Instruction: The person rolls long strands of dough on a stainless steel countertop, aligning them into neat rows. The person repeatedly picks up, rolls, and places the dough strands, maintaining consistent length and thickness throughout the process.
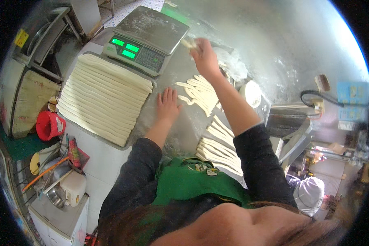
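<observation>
My left hand (167, 106) rests palm down on the floured metal worktop (181, 129), its fingers slightly apart and holding nothing. To its left lies a tray (127, 147) covered with a row of long dough strips (106, 97). Beside the right edge of a digital scale (150, 29), my right hand (205, 58) is raised with a pale piece of dough (188, 43) in its fingers; motion blurs both. Loose dough strips (200, 92) fan out between my hands. Nearer my body, more strips (218, 150) lie side by side, partly hidden behind my right forearm.
A white round container (251, 93) and a crumpled clear plastic bag (233, 64) sit right of the loose strips. The scale's green displays are lit. Left of the tray are a red bucket (49, 126) and a white cabinet (60, 212) with a metal bowl (55, 198).
</observation>
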`<state>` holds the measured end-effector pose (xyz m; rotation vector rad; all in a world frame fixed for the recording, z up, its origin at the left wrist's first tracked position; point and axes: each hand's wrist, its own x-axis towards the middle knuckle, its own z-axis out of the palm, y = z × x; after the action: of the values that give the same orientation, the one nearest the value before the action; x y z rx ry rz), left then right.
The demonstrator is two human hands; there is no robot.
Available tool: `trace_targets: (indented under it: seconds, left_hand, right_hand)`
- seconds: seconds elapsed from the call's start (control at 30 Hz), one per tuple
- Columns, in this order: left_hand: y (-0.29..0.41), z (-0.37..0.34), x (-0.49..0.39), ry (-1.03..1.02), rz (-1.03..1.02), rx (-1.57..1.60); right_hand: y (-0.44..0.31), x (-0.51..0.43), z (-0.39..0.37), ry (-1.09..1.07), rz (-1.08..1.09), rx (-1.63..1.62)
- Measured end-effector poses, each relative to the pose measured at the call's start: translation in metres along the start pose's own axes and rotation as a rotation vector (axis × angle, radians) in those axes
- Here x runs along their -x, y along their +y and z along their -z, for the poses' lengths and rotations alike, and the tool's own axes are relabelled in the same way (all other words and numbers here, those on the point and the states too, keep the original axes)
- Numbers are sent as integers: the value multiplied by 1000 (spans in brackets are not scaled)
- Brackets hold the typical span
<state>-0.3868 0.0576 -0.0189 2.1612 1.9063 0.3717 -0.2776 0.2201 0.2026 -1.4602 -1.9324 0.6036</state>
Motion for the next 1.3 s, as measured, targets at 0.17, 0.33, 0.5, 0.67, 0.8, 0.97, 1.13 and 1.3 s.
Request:
trace_targets:
  seconds: [0.17, 0.33, 0.5, 0.67, 0.8, 0.97, 1.13, 1.3]
  left_hand:
    - [4, 5, -4, -52, 42, 6]
    - [2, 11, -6, -168, 39, -16]
    - [1, 7, -7, -126, 36, 51]
    - [1, 5, -6, -35, 34, 75]
    - [1, 5, -5, -18, 28, 87]
    - [3, 4, -5, 1, 47, 133]
    - [0, 3, -4, 76, 25, 195]
    - [-5, 8, 2, 176, -31, 407]
  right_hand:
    - [-9, -72, -52, -120, 139, 219]
    - [30, -70, -90, -178, 218, 490]
    - [53, -74, -100, -147, 169, 512]
    - [52, -94, -106, -157, 191, 493]
    - [47, -107, -114, -209, 168, 427]
    - [37, -108, -121, -444, 149, 549]
    - [45, -54, -79, -662, -95, 552]
    - [77, 99, 17, -382, -730, -587]
